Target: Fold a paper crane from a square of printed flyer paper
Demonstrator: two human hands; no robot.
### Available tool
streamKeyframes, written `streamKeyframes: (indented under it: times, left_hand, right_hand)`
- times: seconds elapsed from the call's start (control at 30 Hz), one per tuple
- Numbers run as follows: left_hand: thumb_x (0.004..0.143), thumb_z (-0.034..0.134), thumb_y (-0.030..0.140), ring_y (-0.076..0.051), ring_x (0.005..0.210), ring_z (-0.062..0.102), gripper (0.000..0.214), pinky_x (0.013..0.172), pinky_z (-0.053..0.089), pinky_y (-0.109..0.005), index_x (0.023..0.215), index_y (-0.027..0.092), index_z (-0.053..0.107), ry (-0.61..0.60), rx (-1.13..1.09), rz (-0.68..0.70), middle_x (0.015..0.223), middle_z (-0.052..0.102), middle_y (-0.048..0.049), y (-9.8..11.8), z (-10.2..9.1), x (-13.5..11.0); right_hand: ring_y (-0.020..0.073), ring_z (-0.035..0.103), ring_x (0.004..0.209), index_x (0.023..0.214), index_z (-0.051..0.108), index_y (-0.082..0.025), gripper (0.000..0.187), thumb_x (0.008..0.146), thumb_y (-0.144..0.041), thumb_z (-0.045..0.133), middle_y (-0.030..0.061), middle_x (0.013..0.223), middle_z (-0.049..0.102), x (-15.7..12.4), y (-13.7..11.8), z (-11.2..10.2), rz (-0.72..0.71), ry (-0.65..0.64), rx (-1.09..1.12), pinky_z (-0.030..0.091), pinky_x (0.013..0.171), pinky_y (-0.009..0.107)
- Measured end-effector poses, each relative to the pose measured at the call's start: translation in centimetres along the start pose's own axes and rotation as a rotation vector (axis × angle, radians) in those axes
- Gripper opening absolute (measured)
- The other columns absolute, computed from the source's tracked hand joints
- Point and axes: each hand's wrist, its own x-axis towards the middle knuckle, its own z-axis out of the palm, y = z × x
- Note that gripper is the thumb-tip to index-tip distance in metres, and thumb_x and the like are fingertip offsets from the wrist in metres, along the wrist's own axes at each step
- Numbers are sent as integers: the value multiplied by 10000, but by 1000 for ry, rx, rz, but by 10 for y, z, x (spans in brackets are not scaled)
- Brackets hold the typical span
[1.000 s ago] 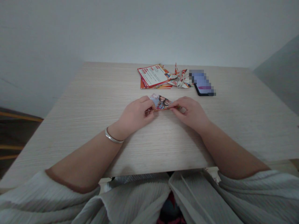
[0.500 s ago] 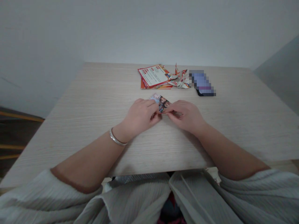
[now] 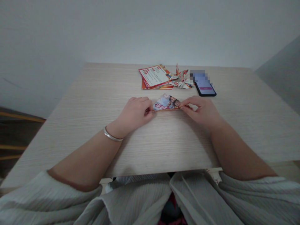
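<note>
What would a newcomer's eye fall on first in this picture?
Probably the colourful paper at the centre, held between the left hand and the right hand. Behind it on the table are red-edged sheets, with folded paper shapes and a phone to their right. A silver bracelet circles the left wrist.

Lettering in several places, none of it clear enough to read.
The white sheet (image 3: 155, 76) carries red labels and lines of small dark type; the folded paper (image 3: 164, 102) has bold red lettering along its lower left; the creased paper figure (image 3: 181, 83) shows broken scraps of red print; the partly pixelated phone (image 3: 205, 86) displays a magenta bar, nothing legible on it.
</note>
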Motion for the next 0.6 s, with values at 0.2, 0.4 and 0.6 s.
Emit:
streamKeyframes:
  times: [0.2, 0.4, 0.6]
  left_hand:
    - [865, 572, 233, -209, 696, 608, 141, 661, 400, -340, 767, 175, 655, -31, 37, -36, 773, 681, -64, -7, -2, 0]
    - [867, 566, 259, -210, 708, 620, 149, 663, 409, -339, 770, 186, 651, -39, 49, -63, 776, 692, -61, -12, -3, -1]
    - [808, 541, 205, -224, 775, 649, 115, 724, 459, -356, 777, 195, 652, 7, 119, -83, 827, 700, -71, -27, -2, -4]
  right_hand:
    - [228, 731, 836, 925, 788, -253, 186, 905, -299, 609, 41, 927, 801, -2, 10, -2, 42, 13, 7, 554, 713, 345]
    - [234, 739, 852, 890, 792, -237, 186, 885, -316, 623, 39, 901, 802, -3, 11, -2, 63, 22, 82, 565, 739, 354]
    - [225, 736, 798, 876, 789, -238, 150, 883, -316, 661, 41, 878, 801, -5, 20, -5, 104, 103, 147, 570, 727, 357]
